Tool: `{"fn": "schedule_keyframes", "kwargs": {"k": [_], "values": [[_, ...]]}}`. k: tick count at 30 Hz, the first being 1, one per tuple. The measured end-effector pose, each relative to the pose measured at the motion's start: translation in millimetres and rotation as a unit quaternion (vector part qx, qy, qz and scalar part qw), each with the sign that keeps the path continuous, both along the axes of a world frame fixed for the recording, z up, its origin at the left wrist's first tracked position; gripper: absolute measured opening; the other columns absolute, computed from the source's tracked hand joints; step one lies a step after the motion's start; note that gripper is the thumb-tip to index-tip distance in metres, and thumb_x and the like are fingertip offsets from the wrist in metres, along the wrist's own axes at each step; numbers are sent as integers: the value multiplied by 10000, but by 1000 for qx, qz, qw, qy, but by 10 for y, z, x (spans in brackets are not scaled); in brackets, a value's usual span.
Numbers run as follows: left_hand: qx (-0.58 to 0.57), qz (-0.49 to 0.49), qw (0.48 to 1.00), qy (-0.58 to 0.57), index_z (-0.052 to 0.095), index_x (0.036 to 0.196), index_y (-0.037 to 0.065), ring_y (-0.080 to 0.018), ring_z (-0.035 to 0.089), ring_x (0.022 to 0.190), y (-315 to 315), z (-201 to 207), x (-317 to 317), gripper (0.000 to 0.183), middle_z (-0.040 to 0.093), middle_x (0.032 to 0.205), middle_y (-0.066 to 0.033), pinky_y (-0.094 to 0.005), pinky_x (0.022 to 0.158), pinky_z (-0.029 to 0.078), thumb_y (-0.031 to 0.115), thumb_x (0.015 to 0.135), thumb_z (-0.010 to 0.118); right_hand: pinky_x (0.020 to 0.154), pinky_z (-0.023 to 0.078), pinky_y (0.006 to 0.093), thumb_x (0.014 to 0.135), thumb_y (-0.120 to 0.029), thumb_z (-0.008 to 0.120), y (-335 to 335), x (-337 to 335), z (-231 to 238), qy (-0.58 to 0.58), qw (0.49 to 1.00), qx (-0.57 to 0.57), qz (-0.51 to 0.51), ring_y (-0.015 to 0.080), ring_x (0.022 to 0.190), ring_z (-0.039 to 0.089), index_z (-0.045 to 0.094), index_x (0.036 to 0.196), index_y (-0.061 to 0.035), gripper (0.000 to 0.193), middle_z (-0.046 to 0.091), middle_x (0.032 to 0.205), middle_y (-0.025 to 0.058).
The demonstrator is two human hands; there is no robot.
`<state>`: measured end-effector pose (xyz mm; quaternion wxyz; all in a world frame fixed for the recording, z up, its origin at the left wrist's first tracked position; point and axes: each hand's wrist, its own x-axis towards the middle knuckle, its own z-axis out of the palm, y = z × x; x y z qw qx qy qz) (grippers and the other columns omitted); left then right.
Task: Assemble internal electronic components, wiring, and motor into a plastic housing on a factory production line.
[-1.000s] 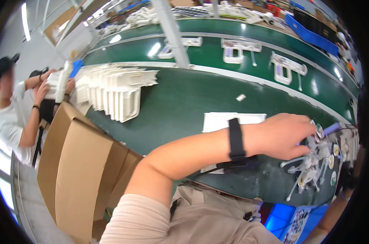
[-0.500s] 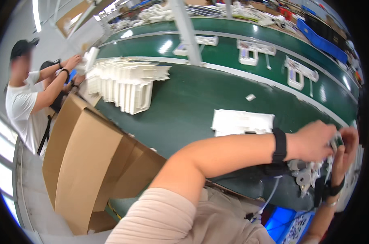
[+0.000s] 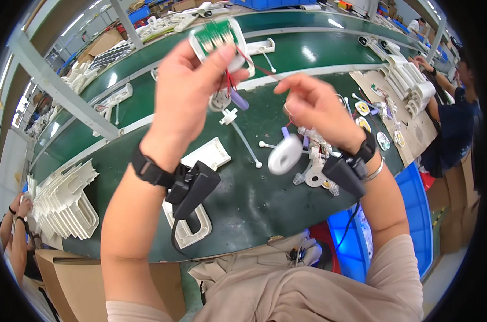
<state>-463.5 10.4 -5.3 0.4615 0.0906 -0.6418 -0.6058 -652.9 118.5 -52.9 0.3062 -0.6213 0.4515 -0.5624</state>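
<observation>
Circuit board [image 3: 210, 38] is up in the left hand [image 3: 184, 80] — 0.5 s ago both hands were together at the right edge, by the small parts. Now they're apart, the view has swung right, and the board is held in its white housing [image 3: 238, 29] above the bench [image 3: 254, 201], green side showing. Upshot, my read: board is out of the clutter, wiring easy to reach.

Left to right: stack of white panels [image 3: 66, 206]; 1 co-worker's hand [image 3: 24, 206] beside it, that person mostly cut off by the rim. Next, white frame [image 3: 216, 153] on the bench, middle covered by left wrist gear [image 3: 195, 188].

Left thumb and fingers clamp the housing; fingertips behind it hidden. Red wires [image 3: 230, 80] and purple cylinder [image 3: 238, 100] below; white rod [image 3: 246, 142] lower — can't tell if it hangs or lies flat.

Middle: white disc [image 3: 285, 154], blurred, hanging or resting unclear. Right hand [image 3: 318, 104]: fingers half curled, index tip by a thin red wire [image 3: 257, 67]; can't tell if it's pinched.

Pile of parts [image 3: 314, 174] below, partly hidden by right wrist gear [image 3: 345, 174]. Far right: round parts [image 3: 363, 109], cardboard sheet [image 3: 418, 137], blue bin [image 3: 418, 206] part-covered by the arm.
</observation>
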Motion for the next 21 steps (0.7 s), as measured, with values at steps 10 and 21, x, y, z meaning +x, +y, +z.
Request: {"fn": "schedule_keyframes", "kwargs": {"k": [10, 21], "values": [[79, 43, 993, -80, 639, 1072, 60, -145, 647, 861, 1, 13, 409, 213, 668, 991, -37, -313, 748, 519, 216, 927, 631, 524, 388, 243, 783, -238, 773, -210, 801, -146, 5, 997, 58, -47, 64, 566, 458, 553, 938, -1, 358, 515, 637, 2], [95, 103, 987, -83, 593, 1068, 31, -145, 647, 862, 88, -40, 668, 209, 655, 973, -45, -339, 739, 562, 113, 888, 658, 553, 460, 224, 846, -186, 723, -179, 973, -314, -70, 980, 144, 114, 68, 604, 567, 560, 984, -16, 273, 620, 804, 13]]}}
